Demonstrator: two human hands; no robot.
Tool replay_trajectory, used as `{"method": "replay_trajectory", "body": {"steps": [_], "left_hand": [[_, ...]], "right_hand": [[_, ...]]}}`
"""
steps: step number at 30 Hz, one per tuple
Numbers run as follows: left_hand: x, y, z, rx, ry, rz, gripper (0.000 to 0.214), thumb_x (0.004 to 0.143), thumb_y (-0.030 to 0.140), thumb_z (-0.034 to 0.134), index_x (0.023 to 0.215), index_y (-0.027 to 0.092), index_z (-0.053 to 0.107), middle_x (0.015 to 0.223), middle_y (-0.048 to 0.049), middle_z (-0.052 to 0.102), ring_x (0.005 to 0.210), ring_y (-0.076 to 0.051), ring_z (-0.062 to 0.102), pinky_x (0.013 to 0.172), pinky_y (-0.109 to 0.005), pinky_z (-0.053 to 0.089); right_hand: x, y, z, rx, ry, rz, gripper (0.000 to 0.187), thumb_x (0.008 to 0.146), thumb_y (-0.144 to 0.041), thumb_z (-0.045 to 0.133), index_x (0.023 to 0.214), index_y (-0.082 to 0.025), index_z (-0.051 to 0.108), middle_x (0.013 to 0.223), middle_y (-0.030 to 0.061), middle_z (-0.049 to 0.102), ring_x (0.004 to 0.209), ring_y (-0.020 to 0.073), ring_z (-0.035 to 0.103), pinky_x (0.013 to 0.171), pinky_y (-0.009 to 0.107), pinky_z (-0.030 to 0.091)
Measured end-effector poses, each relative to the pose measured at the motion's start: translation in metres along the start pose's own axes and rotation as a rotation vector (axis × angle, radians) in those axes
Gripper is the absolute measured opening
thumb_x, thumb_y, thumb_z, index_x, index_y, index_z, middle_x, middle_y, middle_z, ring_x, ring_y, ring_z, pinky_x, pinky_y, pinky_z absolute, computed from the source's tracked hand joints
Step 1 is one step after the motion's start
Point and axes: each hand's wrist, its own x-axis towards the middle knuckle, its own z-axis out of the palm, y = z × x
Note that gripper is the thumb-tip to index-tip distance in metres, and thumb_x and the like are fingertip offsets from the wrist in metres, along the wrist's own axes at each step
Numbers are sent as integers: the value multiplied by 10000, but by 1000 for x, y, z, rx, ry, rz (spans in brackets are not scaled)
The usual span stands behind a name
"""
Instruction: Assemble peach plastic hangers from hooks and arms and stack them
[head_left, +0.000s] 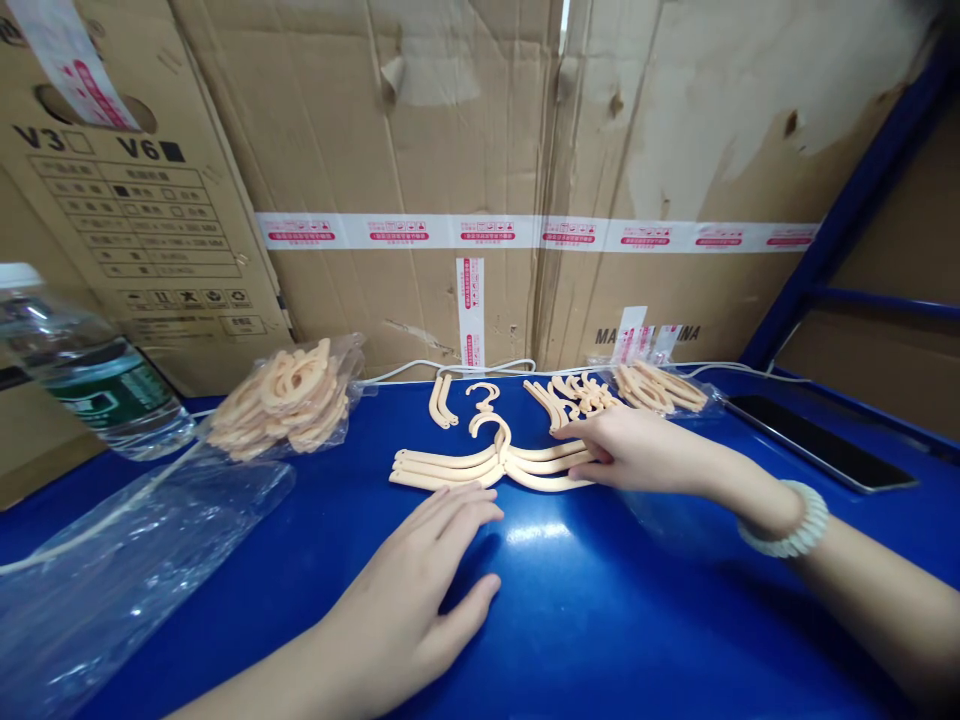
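Note:
Several beige plastic hangers [450,467] lie stacked on the blue tabletop, their hooks toward the cardboard. My left hand [427,570] is open, palm down, its fingertips at the near edge of the stack's left side. Over the stack's right arms is my right hand [637,450], index finger stretched to the lower end of some loose hanger arms [545,405] and thumb apart, low by the hangers. Nothing shows held in it. Beside those arms is a small heap of loose hanger hooks [585,393]. Behind the stack lie a separate hook [484,393] and a pair of curved arms [442,402].
Bagged hanger parts [289,400] sit left, and another bag [660,388] lies back right. A water bottle [105,380] and clear plastic film [150,560] are at left. A phone [817,440] lies right. Cardboard boxes [405,310] and a white cable [420,366] line the back.

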Motion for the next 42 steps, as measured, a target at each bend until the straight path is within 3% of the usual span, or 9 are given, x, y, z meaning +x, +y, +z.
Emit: {"method": "replay_trajectory", "body": {"steps": [6, 13, 34, 42], "left_hand": [[0, 1, -1, 10, -1, 15, 372, 878, 208, 534, 1245, 253, 497, 1353, -98, 551, 1287, -267, 476, 1099, -470, 379], [0, 2, -2, 18, -6, 20, 363, 880, 199, 528, 1239, 252, 500, 1353, -85, 555, 1294, -260, 471, 1114, -463, 365], [0, 1, -3, 152, 0, 1, 336, 889, 226, 526, 1220, 261, 489, 1365, -55, 551, 1326, -273, 436, 1117, -536, 355], [5, -7, -9, 226, 21, -32, 341, 925, 305, 504, 1253, 216, 524, 1386, -82, 537, 1328, -278, 428, 1109, -489, 368]], "right_hand": [[2, -1, 0, 23, -25, -20, 439, 812, -445, 667, 1156, -172, 658, 740, 46, 706, 604, 192, 627, 526, 261, 370], [4, -3, 0, 65, -51, 17, 235, 846, -323, 623, 1032, -188, 672, 738, 45, 701, 636, 186, 625, 551, 251, 368], [3, -1, 0, 31, -65, 36, 225, 834, -321, 616, 1018, -202, 666, 680, 16, 673, 598, 171, 602, 522, 242, 306], [3, -1, 0, 29, -61, 38, 233, 814, -285, 635, 1034, -214, 666, 655, 2, 666, 575, 161, 595, 507, 237, 290]]}}
